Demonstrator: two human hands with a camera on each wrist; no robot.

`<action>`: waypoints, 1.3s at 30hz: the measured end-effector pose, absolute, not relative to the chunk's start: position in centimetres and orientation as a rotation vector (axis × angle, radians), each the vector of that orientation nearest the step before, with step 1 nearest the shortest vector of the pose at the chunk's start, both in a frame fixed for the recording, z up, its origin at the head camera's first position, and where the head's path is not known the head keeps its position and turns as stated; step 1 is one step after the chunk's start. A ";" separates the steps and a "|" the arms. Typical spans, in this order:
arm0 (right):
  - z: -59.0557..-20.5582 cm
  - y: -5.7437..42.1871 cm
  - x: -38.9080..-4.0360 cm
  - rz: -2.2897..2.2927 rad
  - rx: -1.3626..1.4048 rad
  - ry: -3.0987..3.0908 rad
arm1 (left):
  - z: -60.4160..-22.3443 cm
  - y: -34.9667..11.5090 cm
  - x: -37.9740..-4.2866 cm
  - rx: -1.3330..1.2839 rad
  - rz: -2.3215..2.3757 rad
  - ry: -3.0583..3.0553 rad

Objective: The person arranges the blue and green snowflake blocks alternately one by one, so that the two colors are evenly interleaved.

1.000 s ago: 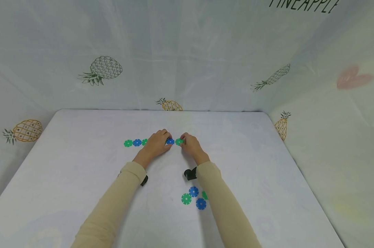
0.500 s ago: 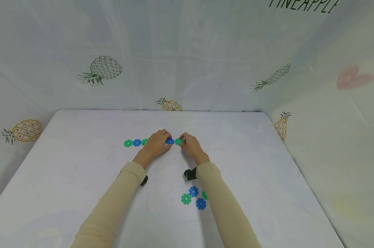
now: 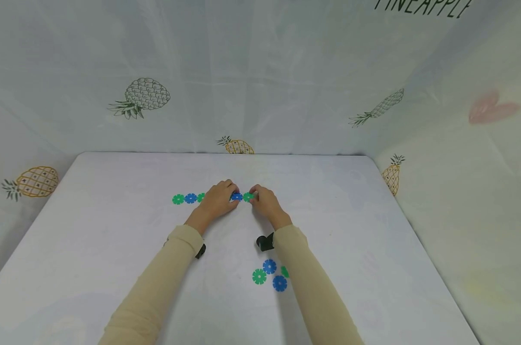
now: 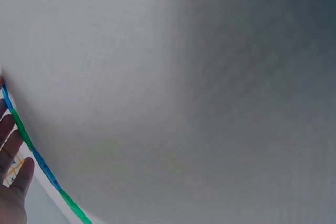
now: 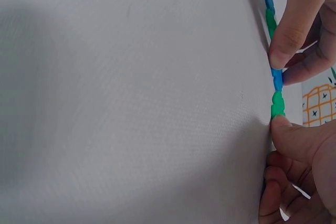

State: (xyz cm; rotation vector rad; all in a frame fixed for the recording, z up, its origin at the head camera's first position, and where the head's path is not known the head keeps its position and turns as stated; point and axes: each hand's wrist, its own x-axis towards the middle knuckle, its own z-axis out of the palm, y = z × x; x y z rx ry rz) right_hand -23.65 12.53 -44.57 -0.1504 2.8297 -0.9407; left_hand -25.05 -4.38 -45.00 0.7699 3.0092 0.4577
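A row of flower-shaped plastic discs, alternating green and blue, lies across the table; its left end is a green disc (image 3: pixel 178 199) beside a blue disc (image 3: pixel 191 198). My left hand (image 3: pixel 218 199) covers the row's middle and pinches the blue disc (image 3: pixel 237 197) at its right end. Thumb and fingers of my right hand (image 3: pixel 266 203) pinch another green disc (image 3: pixel 248 197). In the right wrist view, that green disc (image 5: pixel 277 103) meets the edge of the blue disc (image 5: pixel 277 81); whether their notches interlock, I cannot tell. The left wrist view catches my left hand (image 4: pixel 13 171) along the row.
Nearer me lie loose discs: a green disc (image 3: pixel 259 276), a blue disc (image 3: pixel 270 266), a second blue disc (image 3: pixel 279 283) and a green disc (image 3: pixel 284 271) partly hidden by the right sleeve (image 3: pixel 314 282). Behind the white table (image 3: pixel 329 182) hangs a pineapple-print cloth (image 3: pixel 286 72).
My right hand has shifted the green disc slightly left, and the gap to the blue disc has closed. The left hand stays almost still; the loose discs lie where they were.
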 end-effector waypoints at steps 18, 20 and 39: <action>-44.6 12.6 -23.7 -0.927 -0.159 2.825 | -44.8 -4.4 -24.9 0.770 0.464 3.007; -44.6 12.6 -23.6 -0.926 -0.163 2.825 | -44.8 -4.4 -24.9 0.772 0.462 3.008; -44.0 13.4 -23.0 -0.959 -0.188 2.751 | -44.9 -4.5 -25.0 0.783 0.459 3.010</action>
